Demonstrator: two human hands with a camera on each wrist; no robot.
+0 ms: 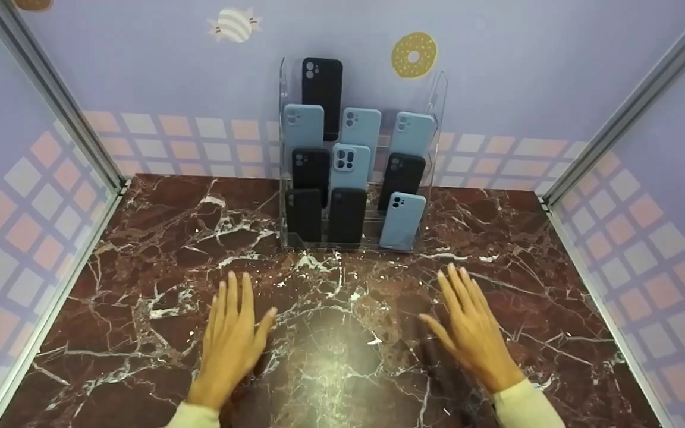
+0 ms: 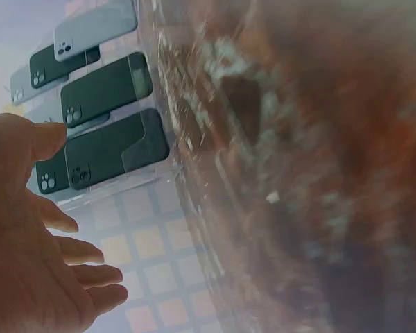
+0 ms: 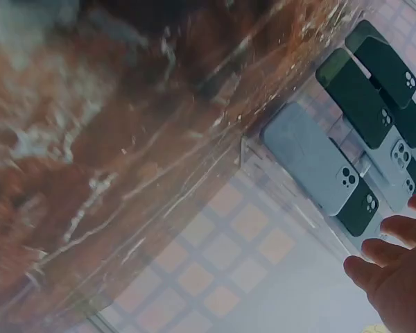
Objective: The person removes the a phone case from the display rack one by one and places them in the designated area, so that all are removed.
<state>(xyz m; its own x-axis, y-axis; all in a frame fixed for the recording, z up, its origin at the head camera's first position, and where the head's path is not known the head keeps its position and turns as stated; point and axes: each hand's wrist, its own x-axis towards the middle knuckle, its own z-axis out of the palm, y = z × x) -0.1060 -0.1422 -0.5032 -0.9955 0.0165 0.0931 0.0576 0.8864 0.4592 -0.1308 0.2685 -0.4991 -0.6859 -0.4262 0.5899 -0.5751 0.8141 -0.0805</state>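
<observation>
The table [image 1: 158, 285] is dark reddish-brown marble, veined in white, with a pale glare patch near its front. On it the rack [image 1: 437, 101] is clear plastic, holding phone cases in two colours: black ones [image 1: 321, 89] and light blue ones [image 1: 402, 221] (the lowest row reads black, black, blue from left to right). The walls [image 1: 527, 59] are soft lilac, with a lower band of white and peach squares in a grid, a yellow doughnut sticker [image 1: 414, 54] and a striped cream sweet sticker [image 1: 234, 25]. The corner posts [image 1: 51, 95] are silver-grey. Both sleeves [image 1: 527, 407] are cream.
</observation>
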